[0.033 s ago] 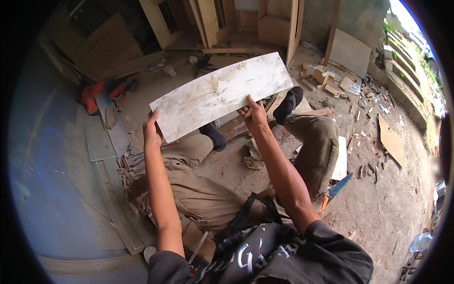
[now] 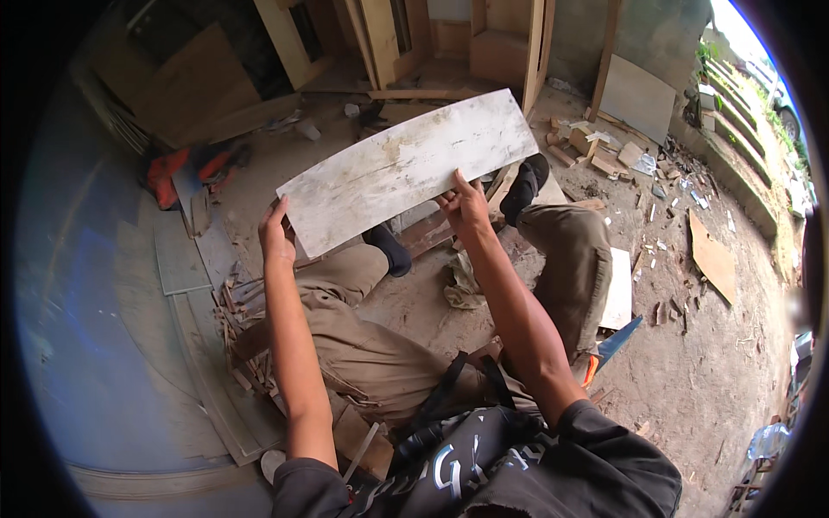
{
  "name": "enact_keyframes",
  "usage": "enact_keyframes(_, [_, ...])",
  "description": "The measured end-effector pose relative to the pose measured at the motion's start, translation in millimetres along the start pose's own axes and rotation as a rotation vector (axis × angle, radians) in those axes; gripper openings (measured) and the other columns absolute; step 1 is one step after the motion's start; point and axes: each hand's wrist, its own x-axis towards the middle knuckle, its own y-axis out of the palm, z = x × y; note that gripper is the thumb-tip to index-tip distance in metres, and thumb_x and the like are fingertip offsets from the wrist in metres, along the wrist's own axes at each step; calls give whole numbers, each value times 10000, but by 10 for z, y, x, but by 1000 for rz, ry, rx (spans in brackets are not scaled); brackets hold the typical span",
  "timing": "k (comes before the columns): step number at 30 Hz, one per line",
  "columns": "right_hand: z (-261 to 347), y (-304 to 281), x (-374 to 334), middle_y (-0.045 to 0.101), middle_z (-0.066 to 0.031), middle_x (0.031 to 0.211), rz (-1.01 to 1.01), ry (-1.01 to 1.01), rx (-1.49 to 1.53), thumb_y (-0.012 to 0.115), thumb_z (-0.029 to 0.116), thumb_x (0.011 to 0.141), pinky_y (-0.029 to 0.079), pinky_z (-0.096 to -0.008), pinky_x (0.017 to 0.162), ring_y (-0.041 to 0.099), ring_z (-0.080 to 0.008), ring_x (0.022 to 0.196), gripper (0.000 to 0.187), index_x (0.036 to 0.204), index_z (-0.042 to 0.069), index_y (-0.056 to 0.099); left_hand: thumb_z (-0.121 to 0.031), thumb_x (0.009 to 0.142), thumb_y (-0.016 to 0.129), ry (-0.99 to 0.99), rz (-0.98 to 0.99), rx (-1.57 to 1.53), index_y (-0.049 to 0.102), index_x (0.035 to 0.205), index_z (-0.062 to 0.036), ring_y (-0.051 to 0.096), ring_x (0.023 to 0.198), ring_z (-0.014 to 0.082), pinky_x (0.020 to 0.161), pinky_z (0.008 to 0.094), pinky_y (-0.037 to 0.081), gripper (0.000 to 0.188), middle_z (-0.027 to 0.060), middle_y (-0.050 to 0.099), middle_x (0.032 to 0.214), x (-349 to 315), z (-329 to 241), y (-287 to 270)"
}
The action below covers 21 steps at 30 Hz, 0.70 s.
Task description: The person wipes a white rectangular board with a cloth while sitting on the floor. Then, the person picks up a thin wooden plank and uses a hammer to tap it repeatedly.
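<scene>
I have the scuffed white board (image 2: 406, 168) raised above the feet, slanting so its right end stands higher in my view. My left hand (image 2: 276, 231) is clamped on its left end; my right hand (image 2: 465, 207) pinches the lower long edge, thumb on the face, the other fingers partly hidden. The right end juts past that grip unsupported, so I judge that a slipping thumb could let it swing down onto the dark-clad right foot (image 2: 523, 186). Beside the right leg lies a handsaw (image 2: 618, 342) with an orange handle; shifting the knee outward might knock the blade. Further out, loose wood offcuts (image 2: 596, 148) litter the dirt floor (image 2: 682, 397) and could trip a step.
</scene>
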Motion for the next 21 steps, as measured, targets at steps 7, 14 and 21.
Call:
enact_keyframes(7, [431, 503, 359, 537, -138, 1259, 101, -221, -198, 573, 254, 972, 532, -483, 868, 599, -305, 1100, 439, 1323, 66, 389, -222, 926, 642, 317, -440, 208, 640, 1064, 25, 664, 814, 170, 758, 267, 515, 283, 97, 675, 1000, 88, 112, 40])
enact_keyframes(14, [688, 879, 788, 614, -120, 1118, -16, -338, -395, 480, 374, 1008, 552, -382, 796, 627, -199, 938, 440, 1228, -6, 505, -331, 938, 590, 647, -328, 847, 619, 1113, 10, 589, 1073, 302, 942, 384, 437, 384, 166, 642, 1095, -1, 305, 242])
enact_keyframes(21, [672, 896, 907, 636, -129, 1048, -1, -103, -669, 499, 378, 999, 536, -354, 794, 625, -203, 912, 486, 1180, -70, 555, -560, 943, 477, -3, 156, 476, 557, 1254, -9, 582, 1135, 233, 915, 342, 460, 638, 149, 615, 1219, -345, 468, 601])
